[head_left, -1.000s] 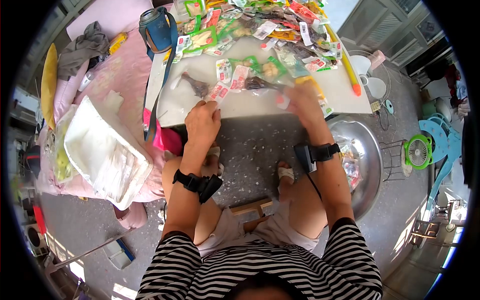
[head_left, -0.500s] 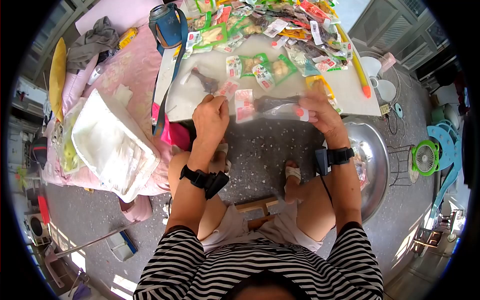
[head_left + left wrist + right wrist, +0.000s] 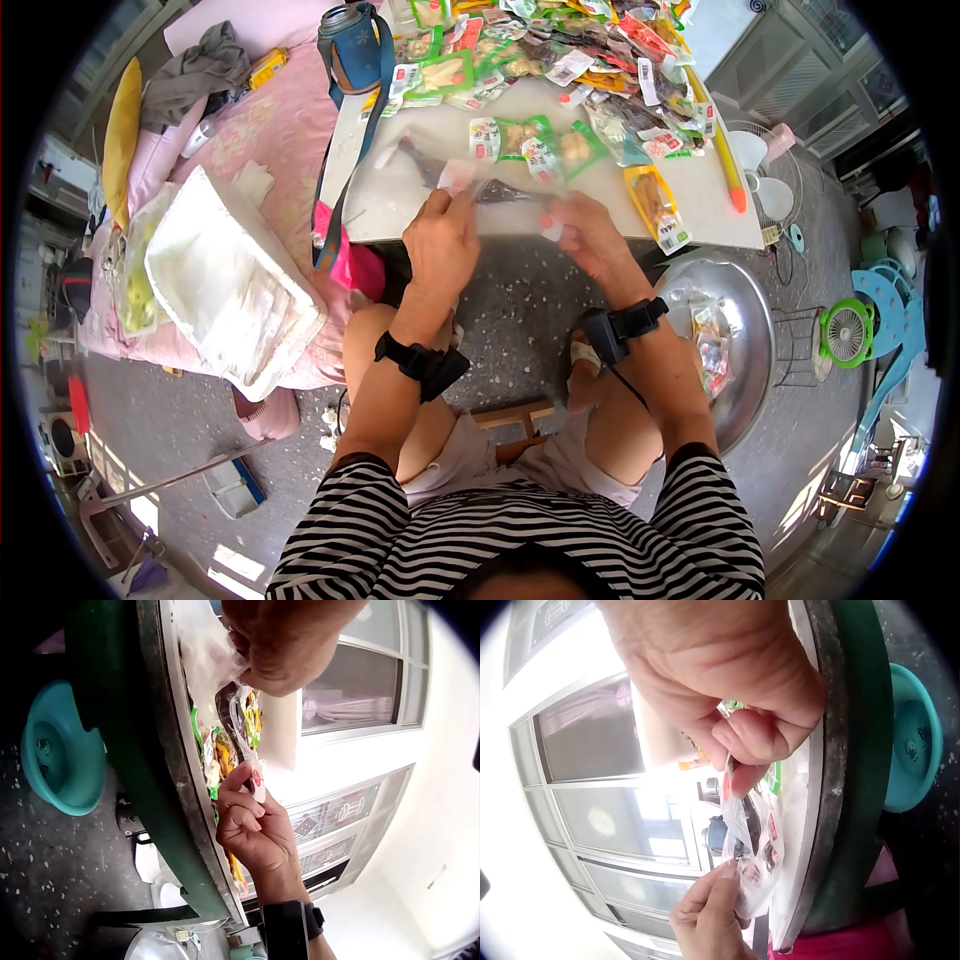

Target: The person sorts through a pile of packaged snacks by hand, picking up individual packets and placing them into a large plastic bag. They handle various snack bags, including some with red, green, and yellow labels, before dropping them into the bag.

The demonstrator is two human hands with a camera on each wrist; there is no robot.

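Note:
Between my two hands, over the table's near edge, stretches a clear plastic pack of dark meat (image 3: 510, 192), seemingly a cured leg. My left hand (image 3: 440, 240) grips its left end with curled fingers. The other end is pinched between thumb and fingers of my right hand (image 3: 592, 238), beside a red-and-white label (image 3: 257, 778). In the right wrist view the clear film (image 3: 739, 825) spans the hands. A similar dark meat pack (image 3: 425, 165) lies on the table just beyond my left hand, partly hidden by it.
Snack packs (image 3: 560, 60) pile across the far side of the white table (image 3: 340, 215). Nearer lie green packs (image 3: 575, 150) and a yellow pack (image 3: 655, 205). A metal basin (image 3: 755, 340) with packs stands right, a foam box (image 3: 215, 290) left, a blue flask (image 3: 355, 55) at the back left.
My right hand has brought the dark meat pack left and drawn closer to my left hand, which now grips the pack's left end. The head view has shifted slightly.

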